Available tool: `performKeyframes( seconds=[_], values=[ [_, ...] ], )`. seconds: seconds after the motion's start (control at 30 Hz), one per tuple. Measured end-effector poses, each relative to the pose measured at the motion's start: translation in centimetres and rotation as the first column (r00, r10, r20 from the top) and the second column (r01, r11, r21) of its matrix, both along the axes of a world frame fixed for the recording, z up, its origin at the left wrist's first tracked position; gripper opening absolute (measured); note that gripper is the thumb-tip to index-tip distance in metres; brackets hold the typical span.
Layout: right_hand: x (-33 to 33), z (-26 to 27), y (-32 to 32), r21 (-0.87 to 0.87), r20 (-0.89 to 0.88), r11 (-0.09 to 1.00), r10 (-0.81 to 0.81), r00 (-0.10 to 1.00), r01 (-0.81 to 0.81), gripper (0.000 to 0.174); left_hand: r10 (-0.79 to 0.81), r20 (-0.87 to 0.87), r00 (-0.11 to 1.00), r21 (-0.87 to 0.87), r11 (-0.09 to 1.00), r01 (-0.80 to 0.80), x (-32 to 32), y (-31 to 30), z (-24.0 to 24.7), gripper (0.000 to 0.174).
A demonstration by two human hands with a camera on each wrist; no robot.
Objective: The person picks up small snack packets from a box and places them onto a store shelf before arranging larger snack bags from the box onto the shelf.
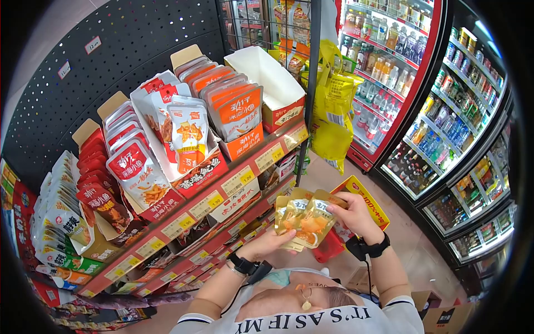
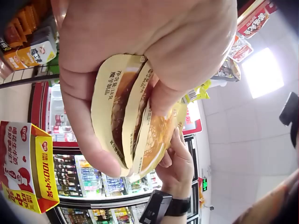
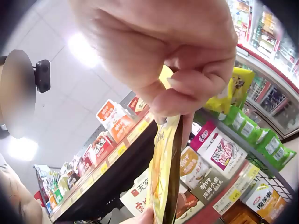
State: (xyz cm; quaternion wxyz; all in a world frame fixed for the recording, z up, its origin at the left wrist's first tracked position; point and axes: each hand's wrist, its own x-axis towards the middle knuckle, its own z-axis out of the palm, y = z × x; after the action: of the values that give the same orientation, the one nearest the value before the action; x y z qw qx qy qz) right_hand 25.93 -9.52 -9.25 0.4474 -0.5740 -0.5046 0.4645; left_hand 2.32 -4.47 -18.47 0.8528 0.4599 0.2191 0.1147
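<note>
Several gold snack packets (image 1: 314, 225), with a picture of orange-brown food on the front, are fanned out in front of my chest. My left hand (image 1: 271, 244) grips their lower left edges, thumb on the front. At the upper right, my right hand (image 1: 356, 212) pinches a packet between thumb and fingers. In the left wrist view the packets (image 2: 133, 112) are stacked with their edges spread apart, the left thumb (image 2: 163, 98) lying over the front one. Seen edge-on in the right wrist view, a gold packet (image 3: 164, 163) hangs from the right fingers.
A shelf holds open boxes of snack packets (image 1: 239, 111). At its right end stands an open box (image 1: 258, 69) with bare white inside walls. Yellow bags (image 1: 334, 106) hang on the shelf's end. Drink fridges (image 1: 384, 72) line the right, and a yellow-red box (image 1: 364, 197) stands beyond my hands.
</note>
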Motion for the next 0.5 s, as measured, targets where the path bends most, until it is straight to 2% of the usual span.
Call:
performKeyframes(
  seconds=[0.03, 0.07, 0.13, 0.17, 0.23, 0.37, 0.43, 0.47, 0.5],
  values=[
    [-0.4, 0.3, 0.1, 0.024, 0.056, 1.0, 0.012, 0.998, -0.013, 0.017, 0.01, 0.035, 0.999, 0.032, 0.999, -0.012, -0.3, 0.0, 0.3, 0.042],
    [-0.6, -0.2, 0.4, 0.007, 0.025, 1.0, 0.015, 1.0, -0.015, 0.018, 0.009, 0.04, 0.999, 0.036, 0.999, -0.01, -0.6, 0.0, 0.3, 0.042],
    [-1.3, -1.7, 0.5, -0.01, 0.01, 0.997, 0.073, 0.997, -0.073, 0.019, -0.051, 0.123, 0.991, -0.144, 0.987, 0.068, -1.4, 0.0, 0.3, 0.044],
    [-1.8, -2.1, 0.5, -0.036, -0.009, 0.99, 0.134, 0.991, -0.134, 0.019, -0.095, 0.103, 0.99, -0.122, 0.987, 0.108, -1.5, -0.3, 0.7, 0.045],
    [-2.9, -1.5, 0.4, -0.057, 0.015, 0.992, 0.114, 0.993, -0.113, 0.018, -0.128, 0.041, 0.991, -0.175, 0.976, 0.134, -2.0, -0.2, 0.4, 0.044],
    [-3.3, 0.4, 0.7, -0.099, 0.052, 0.992, 0.082, 0.995, -0.076, 0.019, -0.073, -0.023, 0.997, -0.101, 0.992, 0.07, -2.7, 0.3, 1.4, 0.044],
    [-2.5, 1.0, 1.1, 0.024, 0.045, 1.0, 0.015, 0.999, -0.016, 0.016, -0.032, -0.028, 0.999, -0.082, 0.996, 0.03, -3.0, 0.9, 1.4, 0.045],
    [-2.2, 2.1, 1.3, 0.087, 0.045, 0.995, -0.058, 0.997, 0.053, 0.014, -0.051, 0.091, 0.994, -0.068, 0.996, 0.058, -3.2, 1.1, 1.8, 0.047],
    [-1.7, 2.6, 1.7, 0.293, 0.102, 0.951, -0.137, 0.985, 0.102, 0.012, -0.058, 0.094, 0.994, -0.065, 0.996, 0.064, -3.4, 1.3, 1.8, 0.047]
  ],
)
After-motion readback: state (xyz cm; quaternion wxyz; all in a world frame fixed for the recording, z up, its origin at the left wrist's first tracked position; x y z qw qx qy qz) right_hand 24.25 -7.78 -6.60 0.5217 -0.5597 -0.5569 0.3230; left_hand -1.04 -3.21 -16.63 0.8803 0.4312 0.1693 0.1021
